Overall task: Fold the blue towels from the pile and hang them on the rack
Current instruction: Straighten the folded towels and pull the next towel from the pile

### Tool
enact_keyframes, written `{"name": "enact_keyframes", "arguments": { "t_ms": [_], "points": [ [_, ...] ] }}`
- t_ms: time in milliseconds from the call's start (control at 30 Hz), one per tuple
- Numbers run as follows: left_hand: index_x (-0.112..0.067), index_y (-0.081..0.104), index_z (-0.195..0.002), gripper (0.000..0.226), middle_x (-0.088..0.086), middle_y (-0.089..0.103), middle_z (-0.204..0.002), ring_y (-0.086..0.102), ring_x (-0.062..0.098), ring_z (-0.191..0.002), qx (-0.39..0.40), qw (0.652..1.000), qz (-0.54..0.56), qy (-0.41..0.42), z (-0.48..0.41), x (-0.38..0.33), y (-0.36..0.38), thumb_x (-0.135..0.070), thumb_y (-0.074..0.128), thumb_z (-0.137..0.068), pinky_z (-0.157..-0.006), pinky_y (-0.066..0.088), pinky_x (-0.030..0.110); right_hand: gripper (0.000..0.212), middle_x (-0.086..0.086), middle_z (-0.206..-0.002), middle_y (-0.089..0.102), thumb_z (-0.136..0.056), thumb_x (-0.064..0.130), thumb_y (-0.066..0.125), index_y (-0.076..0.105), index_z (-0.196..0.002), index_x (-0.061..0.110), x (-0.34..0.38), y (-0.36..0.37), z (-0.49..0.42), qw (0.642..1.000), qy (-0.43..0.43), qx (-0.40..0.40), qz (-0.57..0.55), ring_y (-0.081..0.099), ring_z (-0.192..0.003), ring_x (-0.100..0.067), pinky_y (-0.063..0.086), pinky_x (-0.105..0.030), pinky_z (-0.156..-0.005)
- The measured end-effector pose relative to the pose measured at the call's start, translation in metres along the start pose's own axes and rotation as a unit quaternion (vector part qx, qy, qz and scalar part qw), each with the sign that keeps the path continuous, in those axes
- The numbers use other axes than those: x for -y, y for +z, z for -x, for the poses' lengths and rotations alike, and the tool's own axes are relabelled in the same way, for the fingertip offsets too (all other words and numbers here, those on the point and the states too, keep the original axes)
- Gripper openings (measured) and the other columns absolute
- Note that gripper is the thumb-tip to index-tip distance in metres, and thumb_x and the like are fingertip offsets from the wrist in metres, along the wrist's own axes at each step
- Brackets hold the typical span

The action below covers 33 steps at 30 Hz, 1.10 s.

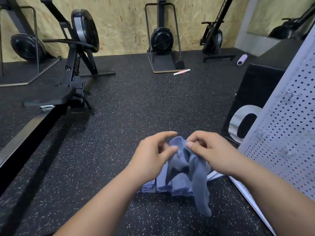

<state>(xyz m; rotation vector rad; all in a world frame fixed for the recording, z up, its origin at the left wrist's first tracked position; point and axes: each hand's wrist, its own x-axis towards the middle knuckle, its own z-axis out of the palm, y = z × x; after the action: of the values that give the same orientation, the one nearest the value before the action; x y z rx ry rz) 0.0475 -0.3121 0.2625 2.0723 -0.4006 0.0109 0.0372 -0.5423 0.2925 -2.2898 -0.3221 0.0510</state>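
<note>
A blue towel (196, 169) hangs bunched in the air between my hands, its long end drooping toward the floor. My left hand (151, 154) pinches the towel's top edge with thumb and fingers. My right hand (209, 149) pinches the same edge just to the right of it. Below them, a pile of blue towels (163, 186) lies on the speckled black floor, partly hidden by the held towel. The white perforated rack panel (286, 133) with small metal hooks stands at the right.
A black box (255, 92) with a silver mark stands beside the rack. Rowing machines (80, 48) line the plywood wall at the back. A pink-and-white roller stick (181, 72) and a lilac foam roller (242, 59) lie on the floor.
</note>
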Motion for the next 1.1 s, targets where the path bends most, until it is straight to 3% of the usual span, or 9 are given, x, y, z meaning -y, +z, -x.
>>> {"name": "enact_keyframes", "arguments": {
  "t_ms": [167,433,533,667,767,833,900,1000,1100],
  "points": [
    [-0.036,0.077,-0.096,0.009,-0.001,0.071,-0.073,0.063,0.017,-0.065,-0.004,1.000,0.017,-0.016,0.001,0.001,0.005,-0.044,0.072,-0.094,-0.070,0.061,0.050,0.010,0.006,-0.075,0.070,-0.100,0.035,0.070,0.071,-0.090,0.030,0.010,0.012,-0.004,1.000,-0.006,-0.002,-0.002,0.058,-0.065,-0.005,0.047,-0.030,-0.065],
    [-0.024,0.074,-0.092,0.008,-0.006,0.064,-0.066,0.054,0.012,-0.061,-0.069,0.995,0.062,0.022,0.002,-0.005,-0.015,-0.023,0.072,-0.101,-0.059,0.055,0.044,0.007,0.009,-0.076,0.067,-0.090,0.039,0.059,0.062,-0.091,0.033,0.009,0.010,-0.004,0.964,0.052,-0.103,0.241,0.063,-0.076,-0.020,0.053,-0.037,-0.066],
    [-0.022,0.075,-0.092,0.009,0.007,0.069,-0.071,0.058,0.013,-0.058,-0.132,0.988,0.080,0.003,0.000,-0.003,-0.031,-0.022,0.072,-0.101,-0.053,0.057,0.038,0.010,0.009,-0.073,0.068,-0.087,0.037,0.058,0.068,-0.087,0.034,0.004,-0.002,-0.007,0.956,0.088,-0.137,0.245,0.064,-0.073,-0.021,0.055,-0.035,-0.065],
    [-0.030,0.073,-0.090,0.011,-0.005,0.070,-0.068,0.068,0.017,-0.063,-0.229,0.973,-0.005,-0.040,-0.005,0.013,-0.053,-0.031,0.071,-0.100,-0.064,0.055,0.034,0.013,0.010,-0.064,0.065,-0.087,0.031,0.062,0.072,-0.081,0.035,-0.003,-0.016,-0.009,0.954,0.106,-0.150,0.237,0.062,-0.070,-0.017,0.055,-0.037,-0.065],
    [-0.032,0.070,-0.084,0.016,-0.012,0.069,-0.070,0.066,0.007,-0.069,-0.282,0.949,-0.091,-0.108,-0.004,0.022,-0.062,-0.032,0.068,-0.100,-0.062,0.044,0.025,0.017,0.011,-0.061,0.062,-0.091,0.026,0.061,0.074,-0.086,0.036,-0.008,-0.021,-0.011,0.957,0.110,-0.148,0.225,0.061,-0.067,-0.015,0.051,-0.034,-0.061],
    [-0.033,0.068,-0.086,0.014,-0.014,0.069,-0.075,0.067,0.009,-0.076,-0.267,0.946,-0.131,-0.130,-0.001,0.025,-0.062,-0.032,0.067,-0.100,-0.064,0.043,0.027,0.020,0.012,-0.063,0.065,-0.095,0.022,0.062,0.074,-0.088,0.037,-0.010,-0.018,-0.014,0.967,0.106,-0.139,0.186,0.061,-0.066,-0.009,0.045,-0.029,-0.058],
    [-0.035,0.069,-0.099,0.004,-0.013,0.067,-0.075,0.065,0.008,-0.078,-0.228,0.957,-0.138,-0.113,0.001,0.023,-0.058,-0.031,0.068,-0.100,-0.068,0.044,0.029,0.018,0.012,-0.070,0.071,-0.097,0.022,0.064,0.072,-0.090,0.036,-0.008,-0.012,-0.016,0.980,0.094,-0.120,0.125,0.066,-0.069,-0.009,0.052,-0.032,-0.064],
    [-0.040,0.066,-0.125,0.029,-0.011,0.065,-0.070,0.060,0.001,-0.068,-0.115,0.989,-0.094,-0.027,0.005,0.009,-0.043,-0.027,0.070,-0.099,-0.068,0.043,0.019,0.015,0.008,-0.075,0.074,-0.100,0.020,0.065,0.071,-0.094,0.032,0.006,0.003,-0.016,0.995,0.044,-0.077,0.042,0.069,-0.071,-0.016,0.058,-0.040,-0.075],
    [-0.037,0.072,-0.121,0.022,-0.008,0.065,-0.068,0.054,0.005,-0.061,-0.004,1.000,-0.025,0.011,0.008,0.000,-0.025,-0.026,0.070,-0.101,-0.065,0.047,0.027,0.013,0.005,-0.076,0.072,-0.100,0.024,0.066,0.072,-0.093,0.033,0.021,0.019,-0.016,0.999,-0.006,-0.045,0.011,0.064,-0.067,-0.020,0.052,-0.036,-0.069]
  ]
}}
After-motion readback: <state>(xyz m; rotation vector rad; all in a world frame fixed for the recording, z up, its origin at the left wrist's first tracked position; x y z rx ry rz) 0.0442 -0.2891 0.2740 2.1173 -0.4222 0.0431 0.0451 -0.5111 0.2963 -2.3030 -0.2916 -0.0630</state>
